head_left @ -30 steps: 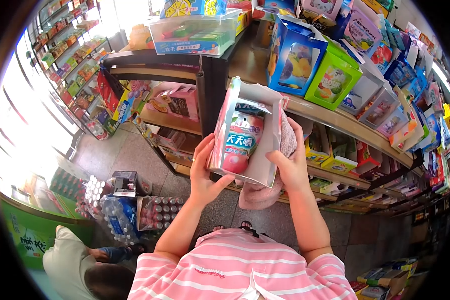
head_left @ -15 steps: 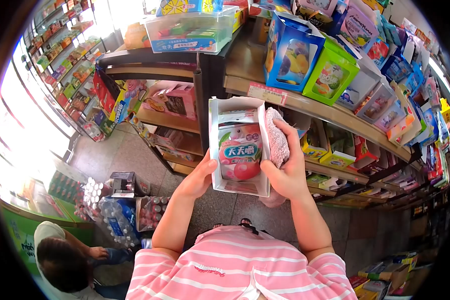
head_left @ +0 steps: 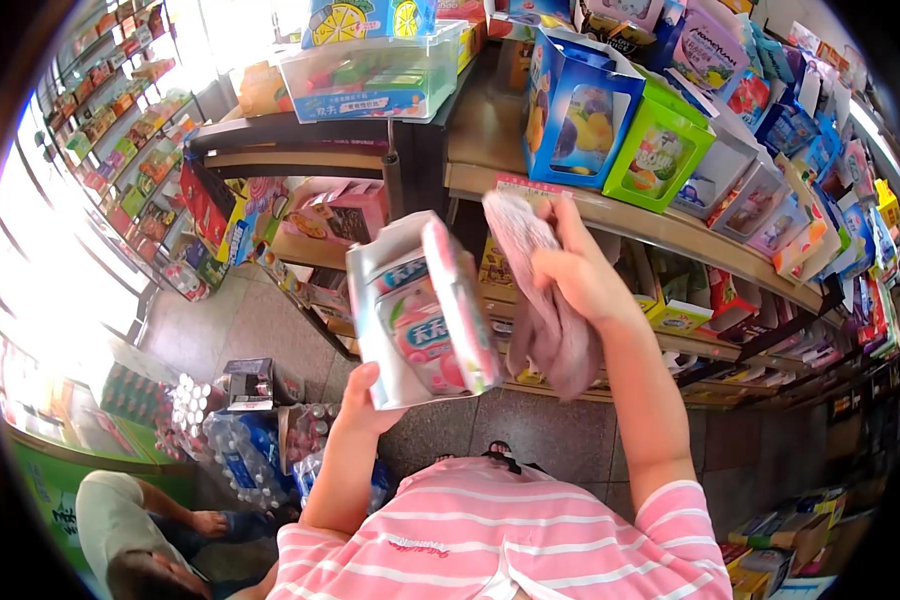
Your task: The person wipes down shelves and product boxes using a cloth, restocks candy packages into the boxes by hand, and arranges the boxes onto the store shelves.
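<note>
My left hand (head_left: 367,402) grips the lower left corner of an open white display box (head_left: 422,318), which is tilted and turned so that one side faces right. Inside it stand pink candy packets (head_left: 425,335) with a peach picture and Chinese lettering. My right hand (head_left: 582,268) is closed on a pinkish cloth (head_left: 542,310), which hangs down from the fingers just right of the box. A small gap separates cloth and box. The left fingers are mostly hidden behind the box, with the thumb showing.
A wooden shelf (head_left: 470,180) ahead carries a blue box (head_left: 582,110) and a green box (head_left: 660,145). A clear plastic bin (head_left: 370,75) stands on the dark rack at left. Bottle packs (head_left: 240,460) are on the floor, near a seated person (head_left: 135,530) at lower left.
My right hand has let go of the box and lifted the cloth, which now hangs loose. The left hand has shifted the box leftward and tilted it.
</note>
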The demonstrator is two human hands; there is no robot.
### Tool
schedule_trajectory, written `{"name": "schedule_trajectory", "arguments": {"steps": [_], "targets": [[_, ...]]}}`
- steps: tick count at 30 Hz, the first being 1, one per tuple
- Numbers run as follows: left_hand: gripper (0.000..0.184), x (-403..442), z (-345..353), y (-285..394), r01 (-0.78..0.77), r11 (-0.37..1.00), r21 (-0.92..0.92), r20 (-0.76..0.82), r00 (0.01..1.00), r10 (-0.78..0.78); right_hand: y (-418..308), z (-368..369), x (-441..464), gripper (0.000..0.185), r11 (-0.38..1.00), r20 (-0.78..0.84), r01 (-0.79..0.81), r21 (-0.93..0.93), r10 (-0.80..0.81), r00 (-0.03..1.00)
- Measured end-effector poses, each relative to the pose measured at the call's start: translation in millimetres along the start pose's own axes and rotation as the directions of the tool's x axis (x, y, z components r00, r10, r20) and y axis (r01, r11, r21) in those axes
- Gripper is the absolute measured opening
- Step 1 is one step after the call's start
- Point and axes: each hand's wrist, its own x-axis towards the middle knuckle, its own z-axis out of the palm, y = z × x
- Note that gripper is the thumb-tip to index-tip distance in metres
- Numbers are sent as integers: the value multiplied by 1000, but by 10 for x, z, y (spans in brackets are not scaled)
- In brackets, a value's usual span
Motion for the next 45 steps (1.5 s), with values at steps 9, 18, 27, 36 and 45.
{"name": "schedule_trajectory", "arguments": {"steps": [9,18,27,36,45], "targets": [[78,-322,-347,237,-160,980,121,-147,973,177,211,372,1614,21,363,-199,68,-929,-645,738],[69,-563,-436,439,-252,953,167,-245,926,288,94,-42,2688,21,395,-321,-130,-910,-469,823],[69,-523,-282,484,-298,926,233,-214,913,348,-72,108,2437,44,288,-225,-219,-932,13,974],[64,-520,-379,604,-263,959,106,-65,960,271,174,508,1265,19,343,-150,77,-936,-587,796],[64,-308,107,567,-298,910,289,-315,868,384,35,343,904,25,431,-188,421,-798,-842,505]]}}
